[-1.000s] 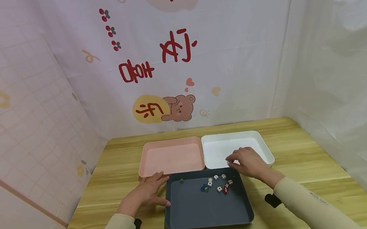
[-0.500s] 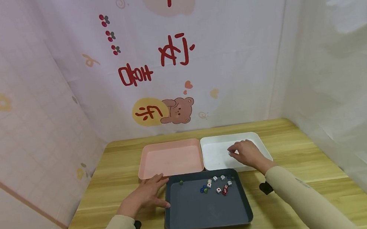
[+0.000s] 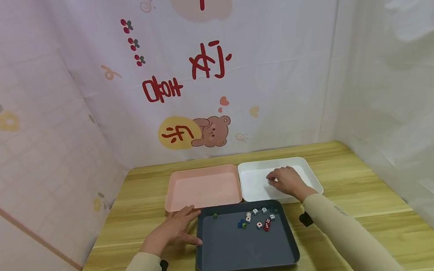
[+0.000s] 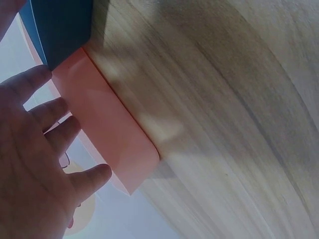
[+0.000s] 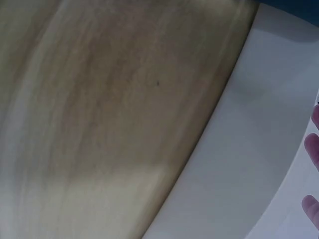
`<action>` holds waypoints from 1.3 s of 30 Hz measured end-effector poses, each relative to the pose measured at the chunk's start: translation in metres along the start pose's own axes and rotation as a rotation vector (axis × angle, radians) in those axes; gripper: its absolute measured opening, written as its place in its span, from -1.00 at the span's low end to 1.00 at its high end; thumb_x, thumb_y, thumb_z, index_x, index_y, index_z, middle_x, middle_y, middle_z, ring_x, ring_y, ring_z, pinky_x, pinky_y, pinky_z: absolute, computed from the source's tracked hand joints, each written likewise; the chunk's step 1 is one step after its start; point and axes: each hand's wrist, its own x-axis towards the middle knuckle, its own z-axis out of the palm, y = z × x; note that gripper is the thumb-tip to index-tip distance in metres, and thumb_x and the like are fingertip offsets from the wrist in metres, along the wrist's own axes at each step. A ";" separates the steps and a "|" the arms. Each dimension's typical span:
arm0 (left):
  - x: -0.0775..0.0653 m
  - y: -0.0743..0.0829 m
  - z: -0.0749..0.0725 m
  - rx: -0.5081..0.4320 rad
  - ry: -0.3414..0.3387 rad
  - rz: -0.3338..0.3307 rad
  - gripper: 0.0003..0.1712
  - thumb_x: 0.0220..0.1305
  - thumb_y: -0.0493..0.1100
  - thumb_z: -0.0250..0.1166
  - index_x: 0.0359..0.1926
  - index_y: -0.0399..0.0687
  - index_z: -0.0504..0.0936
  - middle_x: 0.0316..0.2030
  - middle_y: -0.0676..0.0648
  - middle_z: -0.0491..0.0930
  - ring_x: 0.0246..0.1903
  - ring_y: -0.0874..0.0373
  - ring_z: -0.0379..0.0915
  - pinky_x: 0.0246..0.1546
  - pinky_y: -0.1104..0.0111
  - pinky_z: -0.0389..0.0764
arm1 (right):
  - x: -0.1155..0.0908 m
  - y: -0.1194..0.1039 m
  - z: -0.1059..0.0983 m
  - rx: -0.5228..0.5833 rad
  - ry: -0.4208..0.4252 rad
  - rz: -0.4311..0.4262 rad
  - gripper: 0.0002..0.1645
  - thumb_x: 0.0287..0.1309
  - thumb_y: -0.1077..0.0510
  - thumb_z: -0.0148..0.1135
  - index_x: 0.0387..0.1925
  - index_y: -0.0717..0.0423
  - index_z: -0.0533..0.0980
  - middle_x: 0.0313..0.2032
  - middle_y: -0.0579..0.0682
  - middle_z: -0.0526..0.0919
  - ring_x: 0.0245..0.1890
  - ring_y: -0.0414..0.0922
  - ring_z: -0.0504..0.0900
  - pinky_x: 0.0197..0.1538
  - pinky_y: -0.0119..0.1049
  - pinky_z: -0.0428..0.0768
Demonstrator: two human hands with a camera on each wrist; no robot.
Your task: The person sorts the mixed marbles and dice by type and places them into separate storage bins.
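Over the white tray [image 3: 308, 174], my right hand [image 3: 290, 181] pinches a small white die [image 3: 270, 180] between thumb and fingertips, which largely cover it. In the right wrist view only a few fingertips [image 5: 311, 147] show, beside the tray's wall. My left hand [image 3: 173, 231] lies with fingers spread at the left rim of the dark grey tray [image 3: 245, 256], its thumb right at that rim. Inside the grey tray are several white dice [image 3: 259, 225], red dice [image 3: 266, 225], blue beads [image 3: 240, 225] and green beads [image 3: 215, 216].
A pink tray [image 3: 203, 190] stands left of the white one, both directly behind the grey tray. All three sit on a wood-grain table [image 3: 365, 190]. Printed white cloth [image 3: 282, 80] hangs at the back and both sides.
My right hand has moved from the near edge of the white tray to farther over it, then slightly left, still pinching the die. The left hand stays at the grey tray's rim.
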 end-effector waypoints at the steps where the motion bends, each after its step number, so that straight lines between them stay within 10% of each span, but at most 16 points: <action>1: 0.000 0.000 0.000 0.000 -0.002 0.001 0.08 0.02 0.21 0.52 0.46 -0.15 0.29 0.48 -0.31 0.07 0.47 -0.26 -0.08 0.33 -0.29 -0.04 | 0.000 0.000 0.001 -0.006 -0.008 -0.001 -0.78 0.19 0.19 0.36 -0.12 0.13 0.72 -0.30 -0.06 0.73 -0.20 0.02 0.68 0.15 0.32 0.38; 39: 0.002 0.000 -0.002 -0.013 -0.018 -0.008 0.08 0.04 0.18 0.52 0.47 -0.16 0.27 0.48 -0.32 0.05 0.47 -0.25 -0.10 0.34 -0.29 -0.09 | -0.019 -0.009 -0.011 0.134 0.086 -0.102 -0.50 0.15 -0.06 0.42 0.06 0.10 0.66 0.06 0.15 0.64 0.05 0.15 0.61 0.12 0.12 0.51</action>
